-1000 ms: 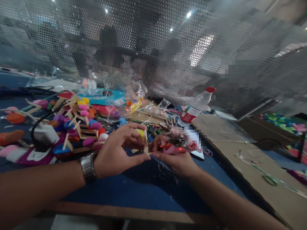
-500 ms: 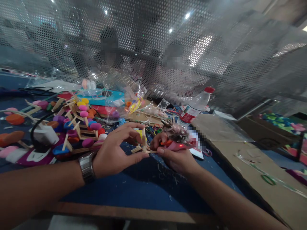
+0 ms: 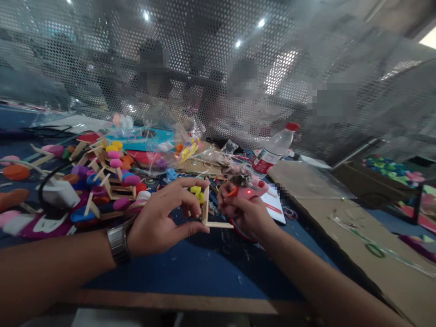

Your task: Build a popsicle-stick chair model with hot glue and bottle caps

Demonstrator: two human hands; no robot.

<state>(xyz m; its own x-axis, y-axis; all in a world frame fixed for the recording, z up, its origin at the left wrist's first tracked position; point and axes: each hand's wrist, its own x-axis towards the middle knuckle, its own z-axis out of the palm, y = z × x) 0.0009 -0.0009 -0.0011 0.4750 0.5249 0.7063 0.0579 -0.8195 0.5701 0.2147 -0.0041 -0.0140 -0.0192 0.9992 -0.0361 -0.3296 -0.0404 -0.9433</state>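
Note:
My left hand point(image 3: 166, 211), with a metal watch at the wrist, pinches an L-shaped piece of wooden sticks point(image 3: 205, 206) between thumb and fingertips. One stick stands upright; the other point(image 3: 220, 225) runs level to the right. In my right hand point(image 3: 245, 209) is a pink hot glue gun point(image 3: 256, 189) with an orange trigger and a lit red light. Greyish matter clings to the top of the gun. Its nozzle is hard to make out. A white card or phone-like sheet point(image 3: 273, 206) lies behind this hand.
On the left lie several stick frames with coloured discs point(image 3: 116, 184) and a white plug adapter point(image 3: 59, 193). A red-capped bottle point(image 3: 275, 150) stands behind my right hand. Cardboard point(image 3: 340, 227) covers the right side. A perforated metal screen point(image 3: 204, 59) rises at the back.
My right hand with the glue gun has drawn slightly away from the wooden sticks, and the L shape shows more fully. My left hand keeps its pinch.

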